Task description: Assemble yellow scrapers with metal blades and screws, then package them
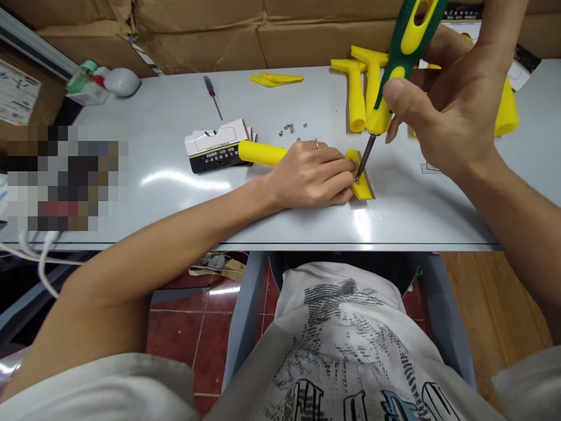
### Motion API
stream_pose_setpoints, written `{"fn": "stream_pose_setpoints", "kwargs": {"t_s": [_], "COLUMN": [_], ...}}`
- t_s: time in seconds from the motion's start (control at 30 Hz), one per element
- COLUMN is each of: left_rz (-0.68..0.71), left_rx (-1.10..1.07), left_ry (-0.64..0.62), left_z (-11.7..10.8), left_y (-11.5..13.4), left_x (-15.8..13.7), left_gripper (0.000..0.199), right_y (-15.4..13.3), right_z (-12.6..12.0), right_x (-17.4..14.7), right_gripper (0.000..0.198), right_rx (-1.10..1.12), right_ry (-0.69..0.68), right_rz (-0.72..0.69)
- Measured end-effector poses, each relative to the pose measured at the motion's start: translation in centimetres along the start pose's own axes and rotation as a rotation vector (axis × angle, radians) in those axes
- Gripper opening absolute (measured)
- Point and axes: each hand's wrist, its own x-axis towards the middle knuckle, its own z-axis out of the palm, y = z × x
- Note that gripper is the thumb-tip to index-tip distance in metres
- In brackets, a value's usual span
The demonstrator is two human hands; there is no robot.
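Note:
My left hand (318, 175) is closed over a yellow T-shaped plastic scraper handle (265, 153), pressing it to the table. Its flat head (361, 190) sticks out past my fingertips. My right hand (456, 99) grips a green and yellow screwdriver (397, 64) held at a steep tilt. The screwdriver's metal tip meets a small screw (357, 180) on the flat head, right beside my left fingers. Several loose screws (289, 127) lie beyond my left hand. Part of the yellow handle is hidden under my left palm.
Two more yellow handles (357, 99) lie behind the screwdriver. Thin yellow pieces (276, 79) and a small screwdriver (213, 93) rest farther back. A black and white card package (214, 149) lies under the yellow handle's end. Cardboard (197, 41) lines the table's back edge.

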Motion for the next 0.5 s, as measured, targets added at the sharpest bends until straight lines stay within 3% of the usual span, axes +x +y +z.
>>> {"fn": "stream_pose_setpoints", "kwargs": {"t_s": [0.2, 0.5], "left_rz": [-0.09, -0.161], "left_rx": [-0.075, -0.159], "left_ry": [-0.227, -0.223], "left_z": [0.2, -0.2], "left_y": [-0.6, -0.8], "left_x": [-1.0, -1.0], "left_gripper": [0.021, 0.016], "right_y": [-2.2, -4.0], "right_z": [-0.2, 0.3], "right_x": [1.0, 1.5], "right_gripper": [0.066, 0.047], "right_rx": [0.113, 0.146], "right_ry": [-0.04, -0.03], "right_rz": [0.198, 0.189]}}
